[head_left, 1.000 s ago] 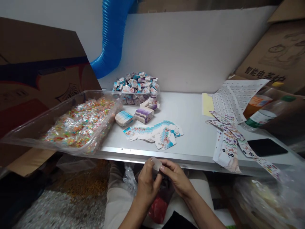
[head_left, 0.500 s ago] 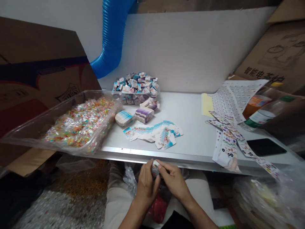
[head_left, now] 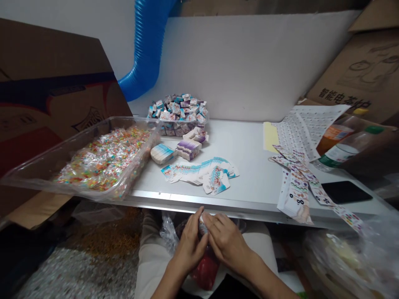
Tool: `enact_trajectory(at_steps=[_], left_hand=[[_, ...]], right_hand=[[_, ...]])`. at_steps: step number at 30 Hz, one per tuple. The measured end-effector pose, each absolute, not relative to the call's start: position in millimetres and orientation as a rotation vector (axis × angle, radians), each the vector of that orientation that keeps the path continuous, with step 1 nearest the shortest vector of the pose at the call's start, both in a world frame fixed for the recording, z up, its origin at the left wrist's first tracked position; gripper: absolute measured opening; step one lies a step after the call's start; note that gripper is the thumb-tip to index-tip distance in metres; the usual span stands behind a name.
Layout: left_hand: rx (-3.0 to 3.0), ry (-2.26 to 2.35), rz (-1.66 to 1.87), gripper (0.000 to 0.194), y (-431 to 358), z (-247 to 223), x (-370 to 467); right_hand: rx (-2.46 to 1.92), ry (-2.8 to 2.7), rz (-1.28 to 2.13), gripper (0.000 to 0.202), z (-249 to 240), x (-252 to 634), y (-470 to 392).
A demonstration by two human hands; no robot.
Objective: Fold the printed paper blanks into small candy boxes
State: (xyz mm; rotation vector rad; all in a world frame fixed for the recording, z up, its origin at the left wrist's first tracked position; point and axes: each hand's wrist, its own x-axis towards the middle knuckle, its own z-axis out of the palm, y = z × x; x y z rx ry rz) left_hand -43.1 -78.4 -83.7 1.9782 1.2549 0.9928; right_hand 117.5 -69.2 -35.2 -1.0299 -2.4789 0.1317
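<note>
Over the lap, just below the table edge, my left hand [head_left: 190, 241] and my right hand [head_left: 225, 237] are closed round a small printed card box [head_left: 202, 226], mostly hidden by the fingers. A clear bag with something red [head_left: 205, 272] lies beneath them. On the table, flat blue and white cards [head_left: 199, 171] are fanned out in a row. Behind them stand a blue-edged stack [head_left: 162, 153] and a purple-edged stack [head_left: 188, 149]. Further back, a clear tub is heaped with small folded boxes [head_left: 177, 112].
A clear plastic tray [head_left: 127, 187] of colourful wrapped pieces stands at the left beside a cardboard box [head_left: 56, 91]. At the right are printed sheets [head_left: 308, 124], sticker strips [head_left: 299, 191], bottles [head_left: 339, 153], a black phone [head_left: 346, 192] and a plastic bag [head_left: 346, 257].
My right hand has shifted slightly and its fingers now cover more of the small box. The cards, stacks and tubs have not moved.
</note>
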Motion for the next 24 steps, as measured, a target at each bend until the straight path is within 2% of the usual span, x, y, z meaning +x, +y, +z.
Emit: enact_trajectory(at_steps=[3,7,12,16,18,19,21,23,24], left_hand=[[1.943,1.243,1.0,0.061,-78,-85,-42],[1.876,1.293,1.03,0.058,-75,-78,-42],[2.021,1.272,1.023,0.059,-77,-80,-45],[2.128,1.337,0.946,0.057,-80,-94,-47],[2.177,1.432,0.879,0.056,-81,-99,-47],[2.208,1.489,0.834,0.058,-81,-99,-46],[2.263,1.586,0.753,0.063,-80,-97,-43],[2.298,1.603,0.713,0.057,-81,-93,-40],[2.307,1.586,0.711,0.05,-81,-91,-38]], right_hand=[[-1.055,-2.435,0.189,0.055,-42,116,-71],[-1.211,-2.166,0.481,0.047,-50,111,-73],[-1.201,-2.284,0.251,0.044,-54,107,-80],[-1.215,-2.38,0.429,0.031,-42,120,-59],[-1.321,-2.256,0.389,0.03,-37,128,-35],[-1.396,-2.181,0.289,0.033,-36,131,-22],[-1.558,-2.095,0.088,0.055,-37,132,4],[-1.714,-2.078,-0.024,0.078,-41,126,23],[-1.776,-2.082,-0.057,0.081,-43,122,29]])
